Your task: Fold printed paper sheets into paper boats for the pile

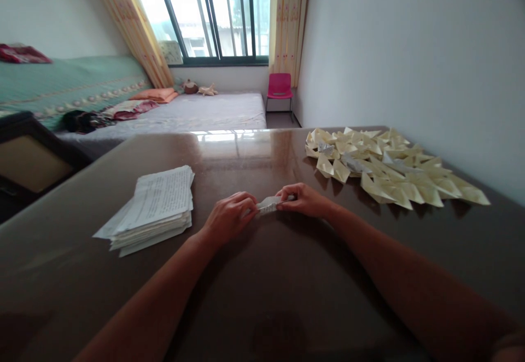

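Observation:
A small folded piece of printed paper (268, 204) is held between my two hands, just over the middle of the table. My left hand (233, 209) pinches its left end, and my right hand (301, 199) grips the right end with the fingers curled. The fingers cover both ends, so only the middle of the paper shows. To the left lies a stack of printed sheets (158, 200), its edges uneven. Over on the right, many folded paper boats (394, 170) sit crowded together, mostly cream with a few printed white ones among them.
The brown glossy table (262, 280) reaches to a white wall on the right. Beyond it are a bed (213, 110), a pink chair (279, 87) and a window with curtains. A dark chair back (36, 154) stands at the table's left edge.

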Motion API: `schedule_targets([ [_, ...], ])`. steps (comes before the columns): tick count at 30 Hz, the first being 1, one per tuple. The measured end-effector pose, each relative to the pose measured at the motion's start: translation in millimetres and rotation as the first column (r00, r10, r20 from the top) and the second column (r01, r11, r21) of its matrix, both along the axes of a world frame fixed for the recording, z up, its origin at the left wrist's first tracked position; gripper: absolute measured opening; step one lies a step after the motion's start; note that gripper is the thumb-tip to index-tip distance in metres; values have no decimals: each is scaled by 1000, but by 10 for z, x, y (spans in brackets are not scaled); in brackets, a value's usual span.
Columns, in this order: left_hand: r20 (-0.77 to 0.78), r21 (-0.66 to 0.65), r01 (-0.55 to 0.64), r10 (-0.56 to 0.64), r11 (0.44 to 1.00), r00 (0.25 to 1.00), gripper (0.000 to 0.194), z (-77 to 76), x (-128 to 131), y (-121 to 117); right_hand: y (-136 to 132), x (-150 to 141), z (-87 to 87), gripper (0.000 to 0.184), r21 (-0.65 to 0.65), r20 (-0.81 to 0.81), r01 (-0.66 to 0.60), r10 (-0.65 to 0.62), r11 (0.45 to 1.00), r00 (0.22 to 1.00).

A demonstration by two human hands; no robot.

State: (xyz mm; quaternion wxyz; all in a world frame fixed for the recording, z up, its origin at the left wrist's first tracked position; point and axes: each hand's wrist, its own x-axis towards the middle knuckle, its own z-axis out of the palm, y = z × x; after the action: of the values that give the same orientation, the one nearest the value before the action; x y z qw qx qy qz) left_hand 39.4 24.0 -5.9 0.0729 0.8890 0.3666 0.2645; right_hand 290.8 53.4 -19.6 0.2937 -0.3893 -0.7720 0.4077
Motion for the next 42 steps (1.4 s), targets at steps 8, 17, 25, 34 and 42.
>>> schedule_targets([
  [8,241,-203,-96,144,974,960,14,-40,69,0,-40,-67,42,25,-39,-152,88,-93,995,984],
  [17,355,-518,-37,254,855,899,35,-53,208,-35,-74,-168,-58,21,-47,-197,57,-66,997,978],
  [25,443,-633,-22,385,774,810,35,-39,219,-11,-83,-199,0,29,-131,-294,114,-149,985,944],
  [34,494,-680,31,427,732,757,35,-75,232,-15,-130,-217,107,30,-215,-321,147,-212,966,923],
  [42,479,-669,-7,438,744,760,28,-90,277,-9,-81,-175,44,24,-96,-182,124,-139,988,973],
])
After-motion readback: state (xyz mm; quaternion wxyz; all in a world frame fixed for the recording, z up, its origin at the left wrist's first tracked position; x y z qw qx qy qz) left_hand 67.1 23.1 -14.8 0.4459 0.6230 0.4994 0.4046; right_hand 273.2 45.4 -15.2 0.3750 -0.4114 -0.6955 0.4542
